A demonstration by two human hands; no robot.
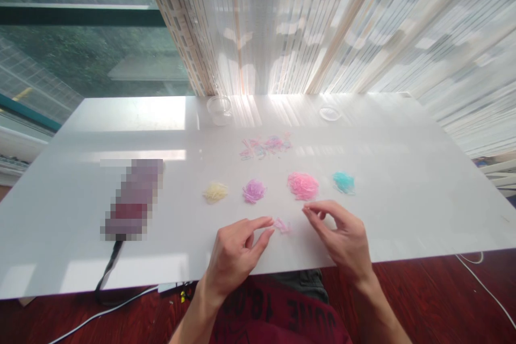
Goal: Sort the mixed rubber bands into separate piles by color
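A small loose heap of pink and purple bands (282, 226), thin pieces that look like little elastic bands, lies near the front edge of the white table. At its left side is my left hand (239, 244), thumb and forefinger apart with nothing visible between them. My right hand (342, 234) is to the right of that heap, thumb and forefinger pinched; whatever is between the tips is too small to make out. Just beyond my hands sit a yellow pile (215, 192), a purple pile (253, 191), a larger pink pile (303, 186) and a turquoise pile (344, 183).
Mixed-colour bands (266, 146) lie scattered farther back. A clear container (220, 110) and a clear round lid (330, 113) are near the table's far edge, before the curtain (274, 27). A blurred-out object (135, 199) with a black cord (108, 266) lies at left.
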